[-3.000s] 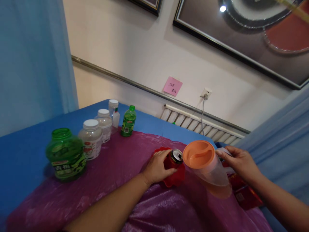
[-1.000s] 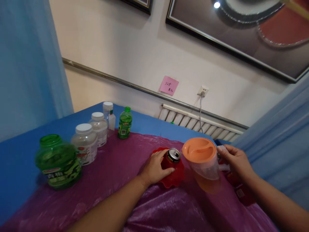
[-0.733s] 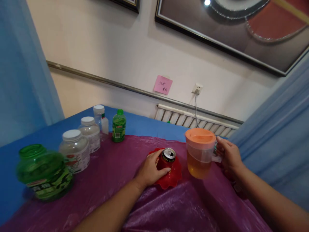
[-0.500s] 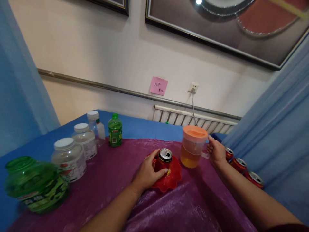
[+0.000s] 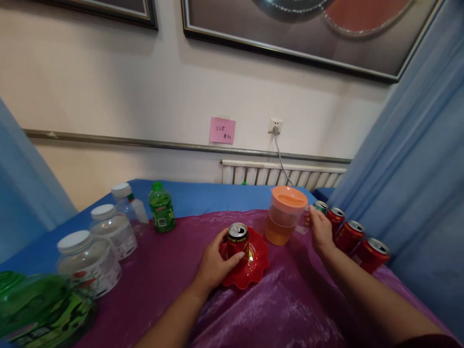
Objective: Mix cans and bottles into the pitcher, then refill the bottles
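My left hand [image 5: 215, 261] is wrapped round an opened red drink can [image 5: 237, 246], which stands upright in a red scalloped plate [image 5: 260, 258]. To the right, my right hand [image 5: 319, 227] grips the handle of a clear pitcher [image 5: 281, 223]. The pitcher has an orange lid [image 5: 290, 198] and amber liquid in its lower part. It leans slightly, its base on or close to the purple cloth; I cannot tell whether it touches. Most of the handle is hidden behind my fingers.
Several opened cans [image 5: 351, 234] line the right side. On the left stand a green bottle [image 5: 161, 208], clear jars with white lids [image 5: 89, 266] and a large green jug [image 5: 43, 309]. A purple cloth [image 5: 155, 290] covers part of the blue table surface [image 5: 203, 195]. Beyond is a radiator [image 5: 261, 173].
My view has turned a little, so the left-hand containers sit further left and more of the cans shows at right. Both hands keep their holds on the can and the pitcher.
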Tool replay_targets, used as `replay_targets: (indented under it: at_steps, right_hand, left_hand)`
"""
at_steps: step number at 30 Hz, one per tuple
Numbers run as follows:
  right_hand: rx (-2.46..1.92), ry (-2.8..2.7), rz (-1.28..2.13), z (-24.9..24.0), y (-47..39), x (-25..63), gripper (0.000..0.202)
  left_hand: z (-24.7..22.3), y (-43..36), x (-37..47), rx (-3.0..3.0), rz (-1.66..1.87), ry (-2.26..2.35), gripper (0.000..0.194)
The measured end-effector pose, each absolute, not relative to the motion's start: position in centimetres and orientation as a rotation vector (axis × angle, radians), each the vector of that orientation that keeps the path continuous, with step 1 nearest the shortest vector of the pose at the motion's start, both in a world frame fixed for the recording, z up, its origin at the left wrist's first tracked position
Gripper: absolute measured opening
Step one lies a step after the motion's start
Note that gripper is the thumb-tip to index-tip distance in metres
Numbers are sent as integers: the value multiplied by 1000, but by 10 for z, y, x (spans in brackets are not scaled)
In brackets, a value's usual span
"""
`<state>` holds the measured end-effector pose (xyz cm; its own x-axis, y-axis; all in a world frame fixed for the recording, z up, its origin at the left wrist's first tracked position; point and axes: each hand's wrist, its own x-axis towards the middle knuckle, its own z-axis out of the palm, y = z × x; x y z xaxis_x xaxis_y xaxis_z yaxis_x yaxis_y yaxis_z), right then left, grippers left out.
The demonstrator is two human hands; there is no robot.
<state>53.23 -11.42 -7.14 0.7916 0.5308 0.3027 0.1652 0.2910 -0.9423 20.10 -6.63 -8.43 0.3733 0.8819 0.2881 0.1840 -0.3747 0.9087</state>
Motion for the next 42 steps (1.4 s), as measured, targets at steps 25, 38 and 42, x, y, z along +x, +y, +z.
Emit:
replay_targets:
  at_steps: [25, 38, 42]
  right_hand:
    - [-1078, -1520, 295, -79, -136, 384, 42]
    - [-1068, -1607, 269, -81, -149, 391, 41]
    - [-1089, -1602, 264, -82, -150, 390, 51]
  left_hand:
    - [-81, -72, 198, 2122, 995, 884, 71]
    - [-78, -80, 200, 2195, 925, 851, 71]
    - [-75, -81, 200, 2169, 910, 858, 71]
